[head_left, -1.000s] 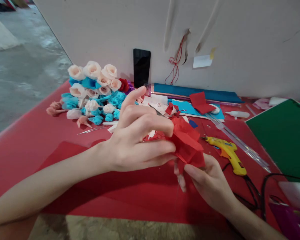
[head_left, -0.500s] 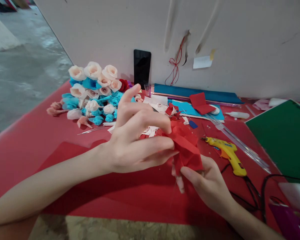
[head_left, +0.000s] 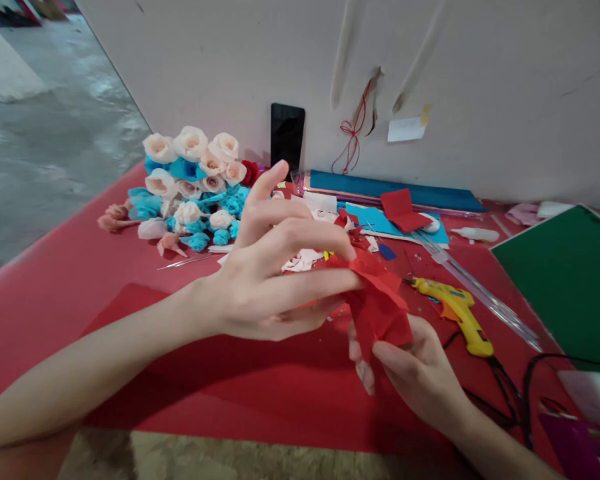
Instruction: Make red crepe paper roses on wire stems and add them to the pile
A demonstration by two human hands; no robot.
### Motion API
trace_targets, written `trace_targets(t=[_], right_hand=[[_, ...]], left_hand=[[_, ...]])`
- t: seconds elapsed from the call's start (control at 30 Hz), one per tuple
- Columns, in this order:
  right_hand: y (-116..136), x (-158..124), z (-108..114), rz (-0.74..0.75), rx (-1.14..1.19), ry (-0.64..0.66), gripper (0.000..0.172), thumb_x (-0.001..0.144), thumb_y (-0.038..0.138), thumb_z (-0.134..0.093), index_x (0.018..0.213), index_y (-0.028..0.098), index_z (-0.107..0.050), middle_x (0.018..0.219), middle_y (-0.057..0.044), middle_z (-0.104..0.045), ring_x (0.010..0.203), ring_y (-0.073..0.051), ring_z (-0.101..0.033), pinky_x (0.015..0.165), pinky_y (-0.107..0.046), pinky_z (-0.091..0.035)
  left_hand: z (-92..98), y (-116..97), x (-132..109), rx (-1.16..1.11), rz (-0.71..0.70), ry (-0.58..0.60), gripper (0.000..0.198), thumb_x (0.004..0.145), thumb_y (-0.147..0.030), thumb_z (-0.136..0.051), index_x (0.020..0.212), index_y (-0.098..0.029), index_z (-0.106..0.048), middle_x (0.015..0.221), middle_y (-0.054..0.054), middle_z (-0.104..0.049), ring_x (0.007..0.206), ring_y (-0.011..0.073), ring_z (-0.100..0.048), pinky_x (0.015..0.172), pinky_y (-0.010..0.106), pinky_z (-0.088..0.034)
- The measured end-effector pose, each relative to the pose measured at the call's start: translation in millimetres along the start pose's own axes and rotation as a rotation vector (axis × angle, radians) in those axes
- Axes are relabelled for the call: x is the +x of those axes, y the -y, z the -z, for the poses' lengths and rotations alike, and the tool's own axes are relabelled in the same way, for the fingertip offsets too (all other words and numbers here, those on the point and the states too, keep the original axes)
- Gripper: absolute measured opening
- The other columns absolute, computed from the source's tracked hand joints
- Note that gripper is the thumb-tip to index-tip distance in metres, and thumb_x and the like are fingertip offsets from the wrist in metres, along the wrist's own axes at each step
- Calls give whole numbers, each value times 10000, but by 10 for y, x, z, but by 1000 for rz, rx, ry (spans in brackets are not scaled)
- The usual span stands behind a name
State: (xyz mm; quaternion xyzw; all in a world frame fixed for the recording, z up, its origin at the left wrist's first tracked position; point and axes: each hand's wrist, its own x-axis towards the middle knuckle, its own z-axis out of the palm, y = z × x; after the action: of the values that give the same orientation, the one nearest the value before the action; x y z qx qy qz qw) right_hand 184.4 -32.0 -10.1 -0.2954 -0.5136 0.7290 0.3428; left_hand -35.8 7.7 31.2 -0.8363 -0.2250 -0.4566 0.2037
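Note:
A folded red paper flower (head_left: 380,300), its petals creased and flared, is held above the table between both hands. My right hand (head_left: 420,367) pinches its lower edge between thumb and fingers. From the left, my left hand (head_left: 275,267) reaches over with its back toward me, and its lower fingers close on the flower's upper left petals. One finger of that hand sticks up, away from the paper. The fingertips at the petals are partly hidden by the paper. Beneath the hands lies a sheet of red paper (head_left: 220,393).
Paper roses (head_left: 190,143) in cream and blue are piled at the back left. A phone (head_left: 287,137) leans on the wall. On the right lie a yellow glue gun (head_left: 453,303) with its cord, clear sticks (head_left: 480,290), a glue bottle (head_left: 475,234) and a green board (head_left: 570,280). Paper scraps (head_left: 303,260) lie behind the hands.
Both hands and the red flower have shifted slightly right and down. The flower has tilted a little, and the left fingers lie further over its petals.

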Motion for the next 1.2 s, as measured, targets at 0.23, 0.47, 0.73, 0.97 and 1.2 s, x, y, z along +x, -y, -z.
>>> trace_targets(t=[0.23, 0.47, 0.73, 0.97, 1.2], right_hand=[[-4, 1, 23, 22, 24, 44, 191, 827, 317, -583, 862, 130, -588, 730, -49, -599, 513, -74, -515, 453, -186, -419], [15, 13, 33, 6, 57, 67, 188, 810, 311, -601, 836, 125, -603, 735, -54, -603, 503, -74, -525, 446, -184, -424], [39, 87, 23, 17, 186, 109, 195, 772, 322, -644, 804, 130, -631, 665, -27, -585, 444, -63, -524, 416, -157, -416], [16, 98, 21, 19, 229, 163, 230, 765, 343, -648, 807, 117, -646, 630, -31, -570, 427, -66, -504, 393, -159, -416], [-6, 117, 43, 3, 268, 270, 212, 793, 340, -616, 851, 138, -639, 666, -34, -574, 458, -61, -511, 421, -154, -430]], left_hand=[[-8, 13, 41, 2, -5, -52, 137, 640, -278, -712, 734, -238, -621, 907, -6, -599, 874, 144, -491, 1008, 456, -368], [-25, 28, 19, -4, 33, -108, 93, 654, -243, -696, 639, -234, -605, 849, -18, -616, 841, 142, -493, 1059, 481, -292], [6, 41, 46, -29, 52, -13, 91, 664, -202, -687, 721, -228, -622, 837, 11, -627, 860, 167, -508, 1011, 475, -366], [-19, 17, 59, -188, 69, 0, 97, 751, -266, -632, 720, -226, -550, 788, -2, -648, 873, 166, -573, 1064, 476, -349], [-5, -38, 59, -343, 142, 24, 103, 799, -224, -569, 704, -215, -529, 650, -35, -645, 777, 128, -620, 1099, 481, -302]])
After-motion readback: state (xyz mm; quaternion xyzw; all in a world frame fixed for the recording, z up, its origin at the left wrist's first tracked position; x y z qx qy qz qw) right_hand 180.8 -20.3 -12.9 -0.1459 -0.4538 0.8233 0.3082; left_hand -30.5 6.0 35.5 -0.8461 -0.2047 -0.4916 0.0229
